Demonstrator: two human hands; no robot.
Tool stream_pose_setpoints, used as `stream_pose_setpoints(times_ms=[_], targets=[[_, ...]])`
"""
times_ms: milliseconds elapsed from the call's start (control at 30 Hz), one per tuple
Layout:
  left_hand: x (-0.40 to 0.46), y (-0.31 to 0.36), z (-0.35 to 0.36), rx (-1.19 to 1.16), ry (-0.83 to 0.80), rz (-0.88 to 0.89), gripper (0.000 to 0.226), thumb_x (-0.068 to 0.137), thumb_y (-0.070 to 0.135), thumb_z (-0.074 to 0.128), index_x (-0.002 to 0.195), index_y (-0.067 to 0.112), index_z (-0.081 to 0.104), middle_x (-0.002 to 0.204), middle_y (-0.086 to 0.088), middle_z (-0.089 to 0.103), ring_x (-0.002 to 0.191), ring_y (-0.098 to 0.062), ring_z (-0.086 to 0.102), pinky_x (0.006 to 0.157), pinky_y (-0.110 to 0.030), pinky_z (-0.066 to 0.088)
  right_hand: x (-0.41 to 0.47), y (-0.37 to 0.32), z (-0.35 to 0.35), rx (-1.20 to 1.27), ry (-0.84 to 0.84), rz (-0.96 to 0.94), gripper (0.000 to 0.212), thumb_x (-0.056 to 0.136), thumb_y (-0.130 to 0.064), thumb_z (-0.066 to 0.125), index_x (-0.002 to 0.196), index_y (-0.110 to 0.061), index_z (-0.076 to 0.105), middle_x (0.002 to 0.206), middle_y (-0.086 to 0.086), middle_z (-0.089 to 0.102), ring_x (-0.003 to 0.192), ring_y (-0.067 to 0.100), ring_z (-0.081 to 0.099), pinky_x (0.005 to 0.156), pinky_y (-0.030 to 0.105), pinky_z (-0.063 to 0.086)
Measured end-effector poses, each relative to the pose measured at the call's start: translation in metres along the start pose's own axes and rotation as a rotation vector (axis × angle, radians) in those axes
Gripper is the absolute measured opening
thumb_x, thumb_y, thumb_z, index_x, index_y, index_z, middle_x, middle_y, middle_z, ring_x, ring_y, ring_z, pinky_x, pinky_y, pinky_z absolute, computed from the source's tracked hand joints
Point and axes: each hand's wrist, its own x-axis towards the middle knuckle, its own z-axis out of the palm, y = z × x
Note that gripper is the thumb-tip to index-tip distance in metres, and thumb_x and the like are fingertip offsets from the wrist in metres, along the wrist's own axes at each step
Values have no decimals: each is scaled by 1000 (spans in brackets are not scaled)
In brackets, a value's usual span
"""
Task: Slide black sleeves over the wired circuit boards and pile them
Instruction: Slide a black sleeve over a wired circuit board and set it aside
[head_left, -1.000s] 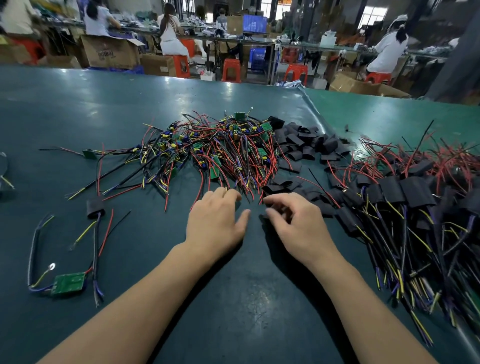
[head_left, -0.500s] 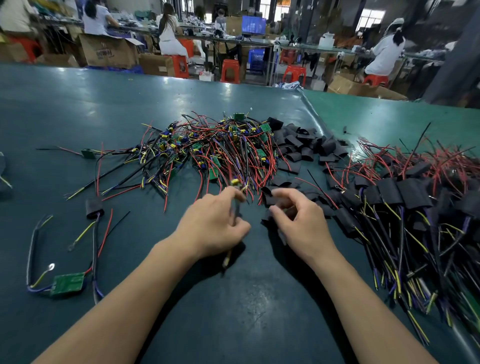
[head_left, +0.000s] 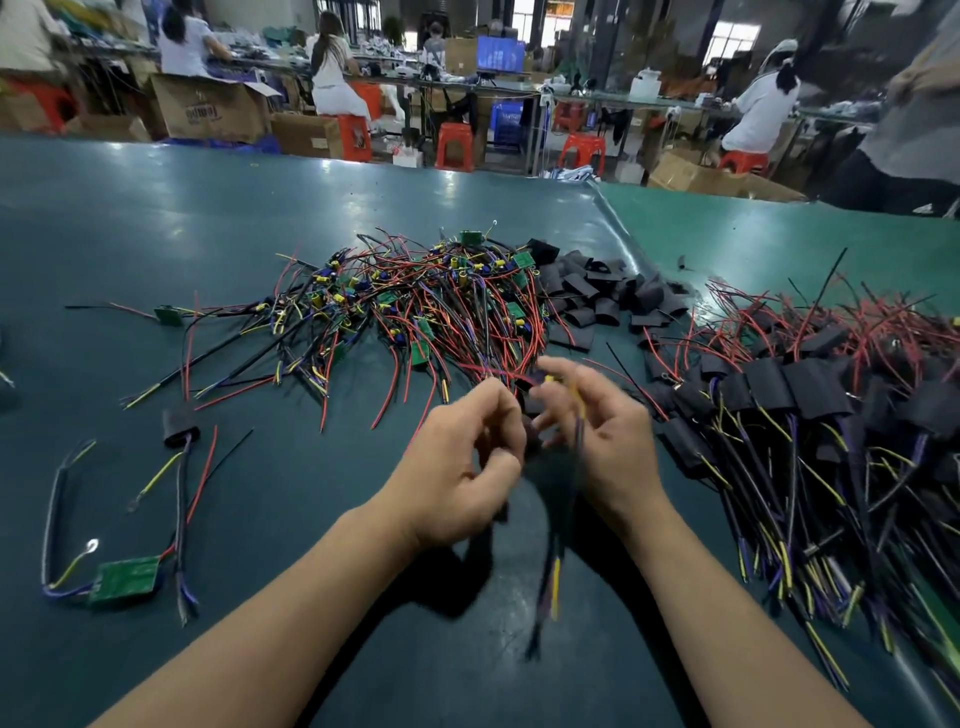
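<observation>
Two bare hands meet just below the centre of the view, raised above a teal table (head_left: 156, 218). Between them is a wired board (head_left: 553, 577), blurred by motion; its black, yellow and purple wires hang down toward 6 o'clock. The right hand (head_left: 602, 441) has its fingers curled round the wire bundle. The left hand (head_left: 457, 467) has its fingers curled in toward a dark piece between the hands; what it pinches is too blurred to tell. At 12 o'clock from the hands lies a tangle of bare boards (head_left: 431, 312) with red and black wires. At 1 o'clock sits a heap of loose sleeves (head_left: 597, 296). At 3 o'clock spreads the pile of sleeved boards (head_left: 810, 415). At 9 o'clock lie one sleeved board (head_left: 179, 426) and, nearer 8 o'clock, a bare green board (head_left: 124, 579).
</observation>
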Motion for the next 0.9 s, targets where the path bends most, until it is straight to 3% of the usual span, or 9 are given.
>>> stream_pose_setpoints(times_ms=[67, 133, 200, 367, 500, 600, 700, 833, 900], targets=[[3, -9, -5, 282, -35, 18, 25, 70, 0, 54, 93, 7, 60, 94, -3, 62, 93, -22, 54, 87, -32, 45, 6, -5, -5, 169, 198, 77, 13, 98, -15, 57, 107, -19, 66, 80, 0, 71, 62, 12, 62, 54, 23, 51], [5, -16, -7, 416, -183, -5, 41, 73, -1, 60, 114, 5, 62, 121, -5, 61, 119, -22, 48, 106, -30, 37, 10, -10, -15, 327, 357, 129, 15, 102, -20, 51, 102, -17, 65, 72, 0, 68, 57, 13, 60, 48, 22, 47], [4, -19, -4, 465, -248, -31, 46, 79, 3, 59, 124, 12, 63, 136, -1, 57, 129, -17, 43, 112, -30, 32, 13, -12, -23, 439, 438, 163, 16, 101, -25, 53, 95, -16, 64, 65, 0, 64, 55, 14, 59, 48, 23, 46], [4, -21, -3, 482, -145, -33, 11, 87, 22, 70, 94, 14, 73, 111, 3, 68, 106, -20, 57, 97, -36, 44, 11, -11, -25, 334, 442, 103, 12, 90, -8, 69, 88, -18, 64, 60, -2, 61, 52, 14, 56, 48, 26, 46], [5, -22, -10, 478, -94, -108, 22, 86, 21, 70, 106, 15, 64, 107, 3, 62, 102, -18, 54, 95, -32, 43, 9, -11, -23, 301, 382, 120, 5, 91, -7, 68, 91, -11, 69, 64, 2, 69, 56, 14, 65, 50, 23, 51], [6, -24, -14, 543, -102, -131, 17, 90, 32, 67, 100, 18, 69, 109, 4, 66, 104, -19, 55, 96, -35, 41, 10, -9, -23, 293, 369, 167, 7, 91, -4, 67, 86, -10, 67, 65, 1, 69, 57, 13, 65, 52, 23, 53], [6, -25, -16, 573, -60, -160, 14, 92, 29, 64, 99, 17, 69, 105, 4, 68, 102, -20, 56, 93, -37, 42, 11, -6, -25, 273, 363, 221, 6, 88, -4, 70, 86, -7, 66, 64, -2, 64, 56, 11, 60, 52, 23, 53], [5, -26, -19, 628, -44, -164, 19, 86, 34, 70, 99, 21, 66, 112, 5, 64, 104, -18, 54, 95, -37, 41, 12, -3, -25, 263, 330, 272, 12, 85, 0, 72, 81, -10, 67, 68, 1, 65, 62, 13, 63, 56, 23, 54], [5, -26, -21, 619, -66, -188, 21, 86, 37, 71, 99, 22, 67, 104, 7, 66, 100, -17, 55, 92, -37, 44, 13, -3, -26, 311, 326, 292, 15, 85, 4, 70, 82, -10, 66, 67, 1, 68, 65, 17, 67, 59, 23, 55]])
